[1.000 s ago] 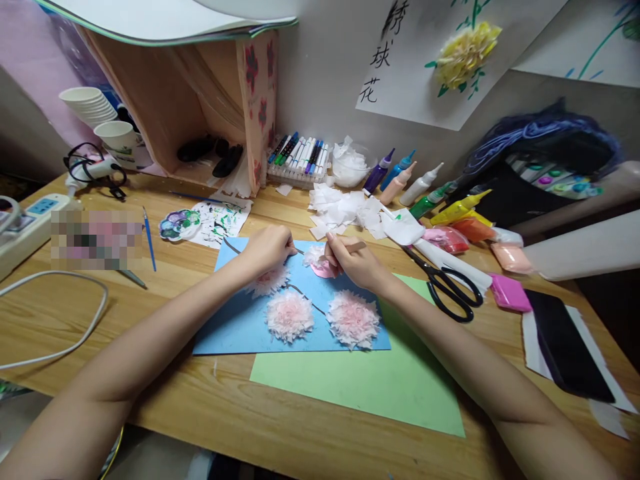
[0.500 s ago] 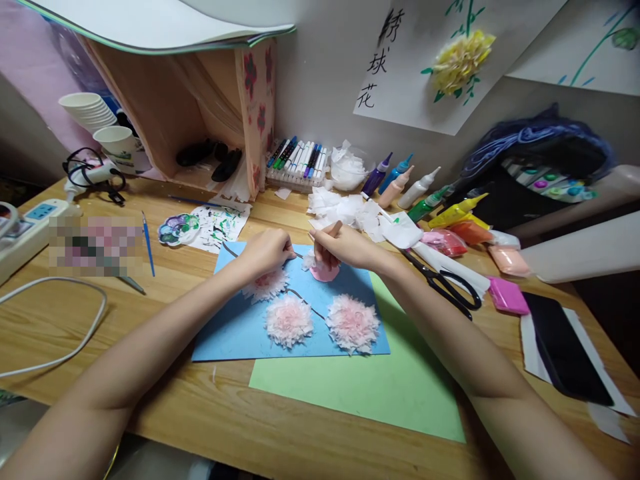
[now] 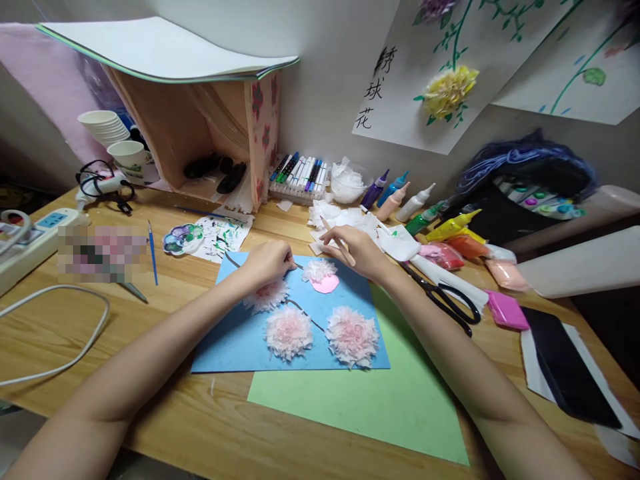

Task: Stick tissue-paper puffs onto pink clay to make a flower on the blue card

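Light blue paper lies before me with fluffy tissue-paper flowers on it, one at the lower middle and one at the lower right. A third flower is partly hidden by my left hand, whose fingers are pinched at the sheet's upper part; what they hold, if anything, is hidden. White tissue tufts cover the upper part of a pink disc. Above and right of it, my right hand grips a thin wooden stick, close to white tissue pieces.
Green paper lies under the blue sheet. Black scissors and a phone lie at right. Paint bottles, markers and a tissue bowl stand at the back. A power strip is at left.
My right hand has lifted off the pink disc and moved up and right with the stick, uncovering the white tufts. The left hand stays put on the paper; the view has tilted up slightly.
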`<state>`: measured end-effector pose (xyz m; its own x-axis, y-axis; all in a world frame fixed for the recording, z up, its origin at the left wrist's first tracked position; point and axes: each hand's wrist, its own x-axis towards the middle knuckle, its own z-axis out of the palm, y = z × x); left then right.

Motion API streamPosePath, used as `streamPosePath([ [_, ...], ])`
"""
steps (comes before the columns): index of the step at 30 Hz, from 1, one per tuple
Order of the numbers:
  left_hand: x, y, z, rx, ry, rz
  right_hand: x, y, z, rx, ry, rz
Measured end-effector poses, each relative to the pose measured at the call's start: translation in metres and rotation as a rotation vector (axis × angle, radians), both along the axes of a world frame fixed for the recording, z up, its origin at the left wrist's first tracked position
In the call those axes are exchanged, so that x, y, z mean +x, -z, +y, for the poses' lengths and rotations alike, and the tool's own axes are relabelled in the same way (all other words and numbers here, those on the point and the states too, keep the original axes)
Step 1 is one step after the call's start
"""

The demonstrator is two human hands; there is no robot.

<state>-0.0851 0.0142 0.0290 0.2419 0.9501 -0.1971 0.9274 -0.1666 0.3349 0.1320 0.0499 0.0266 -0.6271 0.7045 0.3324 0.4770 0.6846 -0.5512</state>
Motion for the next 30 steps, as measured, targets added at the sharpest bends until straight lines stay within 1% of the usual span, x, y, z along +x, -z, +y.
streamPosePath([
  [1, 0.000, -0.001, 0.000, -0.004, -0.001, -0.003, -0.002, 0.008, 0.003, 0.047, -0.048, -0.031],
  [3, 0.000, -0.002, -0.001, -0.006, -0.001, -0.007, -0.005, 0.020, 0.008, 0.098, -0.089, -0.068],
  [4, 0.000, -0.002, -0.001, -0.004, 0.001, -0.009, -0.006, 0.024, 0.009, 0.109, -0.090, -0.067],
  [6, 0.000, -0.001, 0.000, -0.001, 0.006, -0.017, -0.006, 0.025, 0.009, 0.115, -0.064, -0.029],
  [9, -0.002, 0.000, 0.001, -0.006, 0.009, -0.030, -0.006, 0.015, 0.005, 0.036, 0.014, 0.103],
  [12, -0.002, -0.005, 0.000, 0.012, 0.012, -0.082, -0.005, 0.000, -0.003, -0.170, 0.088, 0.256],
  [15, 0.001, -0.017, -0.004, 0.101, 0.007, -0.231, -0.007, -0.010, -0.012, -0.381, 0.074, 0.344],
  [17, 0.004, -0.024, -0.007, 0.132, 0.042, -0.355, -0.009, -0.013, -0.015, -0.468, 0.040, 0.358],
  [20, 0.008, -0.025, -0.008, 0.128, 0.093, -0.510, -0.011, -0.013, -0.018, -0.507, 0.010, 0.348],
  [23, 0.010, -0.022, -0.007, 0.098, 0.080, -0.579, -0.012, -0.014, -0.020, -0.490, 0.011, 0.332],
  [27, 0.011, -0.025, -0.007, 0.076, 0.014, -0.543, -0.010, -0.020, -0.024, -0.497, 0.018, 0.284],
  [30, 0.012, -0.030, -0.009, 0.085, -0.020, -0.484, -0.007, -0.024, -0.026, -0.447, -0.016, 0.213],
])
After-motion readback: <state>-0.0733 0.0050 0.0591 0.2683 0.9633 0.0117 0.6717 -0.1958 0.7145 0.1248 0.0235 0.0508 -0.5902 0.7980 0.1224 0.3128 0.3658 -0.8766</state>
